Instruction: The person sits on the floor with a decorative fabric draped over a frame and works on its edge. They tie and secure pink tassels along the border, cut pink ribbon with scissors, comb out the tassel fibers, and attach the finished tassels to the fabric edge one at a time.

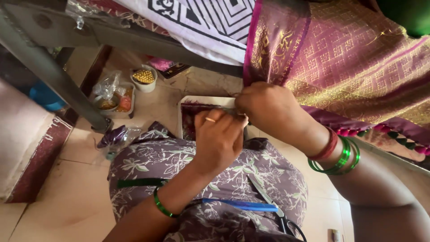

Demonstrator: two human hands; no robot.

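Fingertips of both hands meet at the lower edge of the purple-and-gold fabric (358, 67), which hangs from above, at the point where its magenta border comes down. Right hand (268, 110): fingers curled together and pinched on that edge, knuckles toward the camera; what lies between the tips cannot be made out. Left hand (218, 136): fingers bunched together, tips touching the right hand's, a gold ring (210, 119) on one finger; whether they grip thread or cloth cannot be told. Just behind the fingers, on the floor, stands a white tray (181, 117) with dark red contents. Below the fingers, the lap is covered by floral purple cloth (179, 161), and on it lie a blue pen-like tool (244, 205) and scissors (273, 208). Farther left of the fingers, a small bowl of gold beads (144, 77) and a plate with plastic bags (113, 99) rest on the tiled floor. A grey metal leg (53, 74) slants across beyond them.
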